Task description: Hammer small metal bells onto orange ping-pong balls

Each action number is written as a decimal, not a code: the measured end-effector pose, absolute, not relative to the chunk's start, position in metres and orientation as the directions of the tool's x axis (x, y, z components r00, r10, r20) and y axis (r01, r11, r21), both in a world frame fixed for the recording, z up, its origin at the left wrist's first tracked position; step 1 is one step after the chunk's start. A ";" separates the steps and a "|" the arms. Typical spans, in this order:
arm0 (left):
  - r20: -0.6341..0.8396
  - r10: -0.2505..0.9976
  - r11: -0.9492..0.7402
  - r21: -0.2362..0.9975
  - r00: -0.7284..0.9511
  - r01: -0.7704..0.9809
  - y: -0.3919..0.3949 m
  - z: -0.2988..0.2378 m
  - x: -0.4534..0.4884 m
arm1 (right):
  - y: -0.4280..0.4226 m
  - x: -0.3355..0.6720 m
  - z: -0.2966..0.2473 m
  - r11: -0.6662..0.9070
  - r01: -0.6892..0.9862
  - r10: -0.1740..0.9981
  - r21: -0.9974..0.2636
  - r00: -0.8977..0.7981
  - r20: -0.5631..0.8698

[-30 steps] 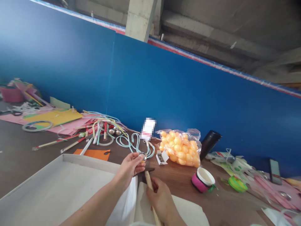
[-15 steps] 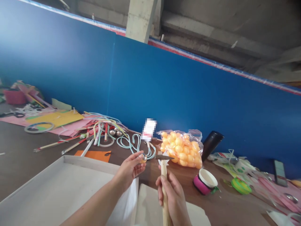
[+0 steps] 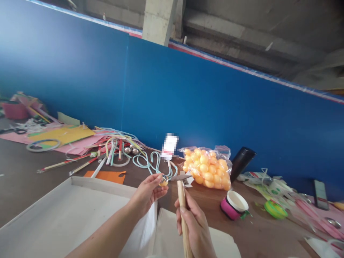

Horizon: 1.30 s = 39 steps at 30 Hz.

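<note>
Between thumb and fingers, my left hand (image 3: pixel 151 190) pinches a small shiny metal ball (image 3: pixel 163 180), silver with a yellowish reflection. My right hand (image 3: pixel 194 218) is wrapped round the wooden handle of a hammer (image 3: pixel 182 211), which it holds nearly upright. The hammer's dark metal head (image 3: pixel 180 177) is level with the ball, its left end very close to it; whether they touch I cannot tell. Both hands are above the brown table, over the gap between a white tray and a pale sheet. Several similar metal balls (image 3: pixel 131 149) lie among cords further back.
A white tray (image 3: pixel 71 182) fills the front left. A clear bag of orange balls (image 3: pixel 205 168) stands behind the hammer, near a black cylinder (image 3: pixel 243 163) and a pink-and-white cup (image 3: pixel 234 206). Blue cords (image 3: pixel 146 163), an orange sheet (image 3: pixel 107 176) and a phone (image 3: pixel 321 194) lie around.
The hammer in my right hand has tilted and moved left, bringing its head close beside the ball. My left hand has stayed nearly still with the ball.
</note>
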State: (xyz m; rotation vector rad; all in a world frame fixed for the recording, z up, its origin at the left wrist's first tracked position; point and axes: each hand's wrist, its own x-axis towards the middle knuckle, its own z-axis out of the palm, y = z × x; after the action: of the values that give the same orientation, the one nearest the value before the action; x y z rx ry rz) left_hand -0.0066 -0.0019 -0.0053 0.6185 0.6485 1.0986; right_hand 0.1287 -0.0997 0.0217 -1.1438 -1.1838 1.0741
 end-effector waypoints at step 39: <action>-0.216 0.965 0.262 0.812 0.149 -0.521 -0.006 -0.001 -0.002 | -0.094 0.124 0.012 0.108 -0.011 0.986 -0.994 0.129 0.106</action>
State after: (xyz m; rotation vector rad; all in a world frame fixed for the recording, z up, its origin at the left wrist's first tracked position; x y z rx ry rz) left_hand -0.0019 -0.0056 -0.0014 0.6541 0.8422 1.1850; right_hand 0.1240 -0.0943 0.0115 -1.1753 -1.1506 1.0450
